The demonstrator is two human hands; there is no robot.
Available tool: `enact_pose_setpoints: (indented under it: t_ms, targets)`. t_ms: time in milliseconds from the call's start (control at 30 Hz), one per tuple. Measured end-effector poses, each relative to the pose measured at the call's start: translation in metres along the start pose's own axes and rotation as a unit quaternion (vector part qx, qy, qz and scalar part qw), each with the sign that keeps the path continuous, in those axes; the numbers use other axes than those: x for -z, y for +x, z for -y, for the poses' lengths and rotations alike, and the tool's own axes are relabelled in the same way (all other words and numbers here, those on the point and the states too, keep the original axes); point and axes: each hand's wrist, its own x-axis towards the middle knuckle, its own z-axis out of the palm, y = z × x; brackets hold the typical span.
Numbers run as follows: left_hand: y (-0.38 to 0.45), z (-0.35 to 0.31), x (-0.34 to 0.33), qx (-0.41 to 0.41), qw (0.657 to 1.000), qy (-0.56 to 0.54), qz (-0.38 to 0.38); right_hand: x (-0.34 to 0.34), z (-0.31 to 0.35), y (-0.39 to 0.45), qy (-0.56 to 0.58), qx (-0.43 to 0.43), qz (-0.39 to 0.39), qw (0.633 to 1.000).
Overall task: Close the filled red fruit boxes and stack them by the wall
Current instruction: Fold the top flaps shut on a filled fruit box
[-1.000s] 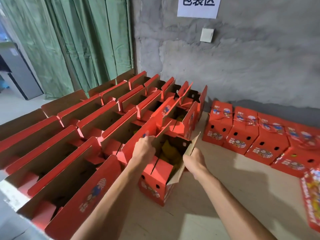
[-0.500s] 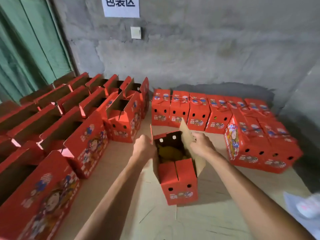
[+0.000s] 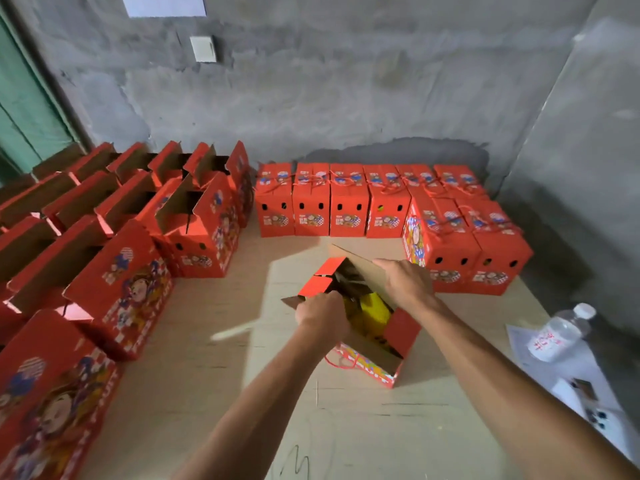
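Nearest the camera, two bare forearms reach out over the pale desk (image 3: 207, 393). The left hand (image 3: 323, 315) clenches the near-left top flap of the open box (image 3: 370, 327), and the right hand (image 3: 407, 280) curls over the far-right flap, so each grip is grasping cardboard rather than hanging free. Held on opposite sides like this, the flaps can probably be folded toward each other to shut the top. The box sits on the desk at mid-frame, turned at an angle, well apart from the wall; it is not yet closed. Yellow fruit (image 3: 374, 306) shows through the opening, though its kind and count cannot be made out, and the left wrist hides part of the box's near side. A red cord (image 3: 337, 362) trails from under its near edge.

To the right, a plastic bottle (image 3: 559, 332) lies on white papers (image 3: 571, 372), cut off by the frame edge. To the left stand rows of open boxes (image 3: 138, 209), flaps upright; whether they are filled is hidden from this angle, and the nearest ones are blurred.

Farther back, the closed boxes (image 3: 346, 202) stand touching in a row against the grey wall (image 3: 346, 98), with more closed ones in front at the right end, likely the place where this box belongs. A white switch plate (image 3: 203, 48) and a cropped paper sign (image 3: 166, 5) hang above.
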Motion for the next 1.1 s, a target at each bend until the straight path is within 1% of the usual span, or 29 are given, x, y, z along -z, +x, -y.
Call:
enact_pose_setpoints:
  t_ms: [67,133,167,200,267,300,333,367,433,467,500,567,633,667,733,833,900,1000,1033,1100]
  targets:
    - [0.004,-0.003,-0.009,-0.008,0.997,0.066,-0.038,-0.005,0.008,0.0,-0.002,0.024,-0.053,0.998]
    - [0.011,-0.006,-0.016,-0.037,0.993,0.103,-0.047,-0.014,0.028,-0.003,0.045,0.049,-0.062,0.996]
    - [0.017,-0.006,-0.019,-0.06,0.991,0.113,-0.048,-0.021,0.039,-0.007,0.089,0.038,-0.038,0.995]
    - [0.023,-0.005,-0.023,-0.084,0.989,0.111,-0.046,-0.028,0.047,-0.012,0.137,0.008,0.006,0.99]
    - [0.031,-0.001,-0.029,-0.126,0.99,0.064,-0.025,-0.042,0.054,-0.022,0.198,-0.08,0.085,0.973]
    - [0.034,0.002,-0.033,-0.143,0.989,0.035,-0.017,-0.049,0.053,-0.028,0.205,-0.116,0.099,0.967]
    - [0.038,0.007,-0.037,-0.152,0.988,0.023,-0.015,-0.053,0.053,-0.034,0.205,-0.135,0.096,0.965]
    - [0.041,0.012,-0.042,-0.155,0.987,0.027,-0.02,-0.056,0.055,-0.041,0.188,-0.135,0.077,0.97]
    - [0.049,0.02,-0.049,-0.148,0.986,0.072,-0.023,-0.06,0.064,-0.052,0.116,-0.117,0.018,0.986]
    - [0.052,0.022,-0.052,-0.142,0.984,0.102,-0.02,-0.062,0.068,-0.057,0.075,-0.117,0.001,0.99]
    - [0.055,0.022,-0.053,-0.137,0.982,0.128,-0.016,-0.064,0.07,-0.062,0.039,-0.13,-0.006,0.991]
    - [0.058,0.019,-0.056,-0.112,0.984,0.14,-0.015,-0.067,0.064,-0.071,-0.002,-0.179,-0.007,0.984]
    - [0.058,0.015,-0.059,-0.072,0.989,0.123,-0.034,-0.067,0.045,-0.074,-0.014,-0.221,-0.007,0.975]
    - [0.057,0.013,-0.061,-0.059,0.99,0.118,-0.049,-0.068,0.034,-0.076,-0.016,-0.225,-0.016,0.974]
    - [0.051,0.011,-0.068,-0.04,0.99,0.107,-0.08,-0.073,0.014,-0.082,0.0,-0.217,-0.053,0.975]
    - [0.041,0.006,-0.076,-0.01,0.99,0.074,-0.117,-0.082,-0.005,-0.091,0.059,-0.216,-0.109,0.968]
    - [0.037,0.006,-0.082,0.011,0.988,0.042,-0.15,-0.086,-0.01,-0.091,0.075,-0.205,-0.104,0.97]
    - [0.03,0.012,-0.088,0.041,0.977,-0.017,-0.209,-0.092,-0.014,-0.087,0.071,-0.144,-0.039,0.986]
    - [0.029,0.016,-0.088,0.048,0.975,-0.025,-0.218,-0.096,-0.016,-0.086,0.068,-0.126,-0.017,0.99]
    - [0.031,0.026,-0.088,0.068,0.977,-0.041,-0.2,-0.102,-0.019,-0.085,0.057,-0.116,-0.004,0.992]
